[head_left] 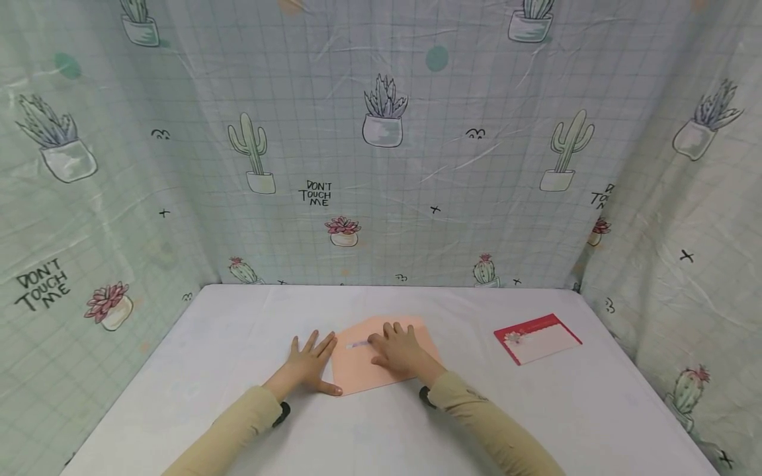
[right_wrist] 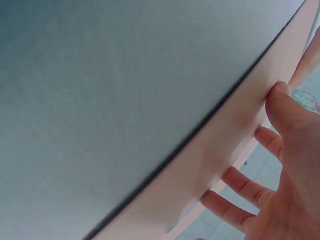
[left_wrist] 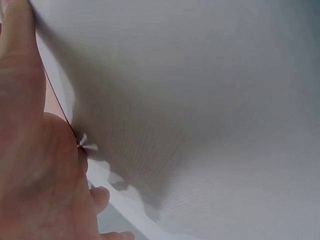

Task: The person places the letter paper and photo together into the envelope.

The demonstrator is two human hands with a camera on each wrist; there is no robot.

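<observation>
Left hand [head_left: 309,363] lay splayed, right hand [head_left: 400,349] spread on envelope [head_left: 363,373]. White table [head_left: 238,330] sat under both, curtain [head_left: 417,178] beyond.

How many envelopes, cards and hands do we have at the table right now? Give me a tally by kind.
Envelope: 1, peach, under the right hand
Card: 1, red-bordered, lying apart to the right
Hands: 2, the right one and the left hand
Total: 4
</observation>
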